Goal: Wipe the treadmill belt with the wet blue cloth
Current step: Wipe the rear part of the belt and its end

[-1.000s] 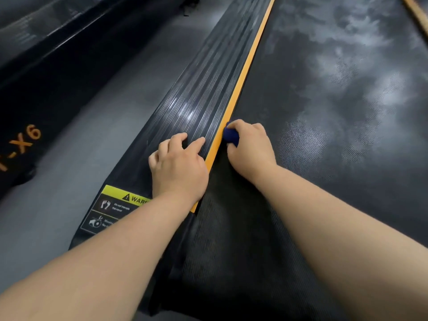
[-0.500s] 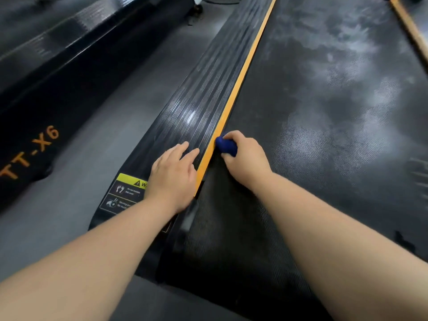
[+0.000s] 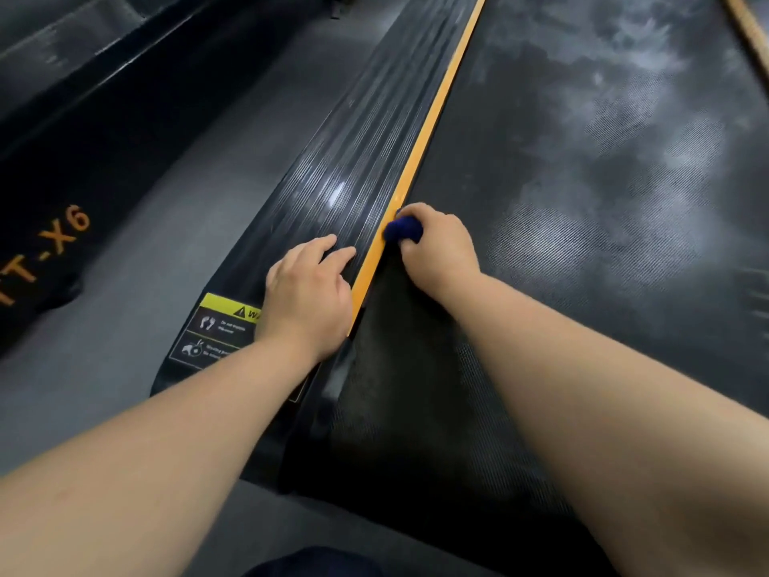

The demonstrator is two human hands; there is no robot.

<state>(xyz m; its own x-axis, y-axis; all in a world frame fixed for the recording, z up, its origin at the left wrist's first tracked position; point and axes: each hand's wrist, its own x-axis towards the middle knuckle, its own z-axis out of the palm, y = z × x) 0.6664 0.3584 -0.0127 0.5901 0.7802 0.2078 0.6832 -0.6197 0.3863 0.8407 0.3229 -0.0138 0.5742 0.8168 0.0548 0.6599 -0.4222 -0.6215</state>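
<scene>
Left hand (image 3: 308,285) flat on the ribbed side rail (image 3: 353,160), fingers straight and close together, pointing up the rail, thumb just beside the orange strip (image 3: 437,114); holding nothing. Off to its left, grey floor (image 3: 166,226) and a neighbouring black machine (image 3: 62,160) with orange lettering reading "TT-X6". Beside the left wrist, a yellow-and-black warning sticker (image 3: 220,322) on the rail, partly covered by the wrist. Right of the rail, the orange strip running up the deck between rail and treadmill belt (image 3: 582,202). Blue cloth (image 3: 403,229) bunched into a small wad at the belt's left edge, touching the orange strip, only its left end showing out of the fist. Right hand (image 3: 441,247) curled round the cloth, knuckles up, pressing it down onto the belt. Belt dark and finely textured, with pale cloudy smears across its farther part and a darker patch near the forearms. At the far right, a second orange strip (image 3: 745,31) along the belt's other edge.
</scene>
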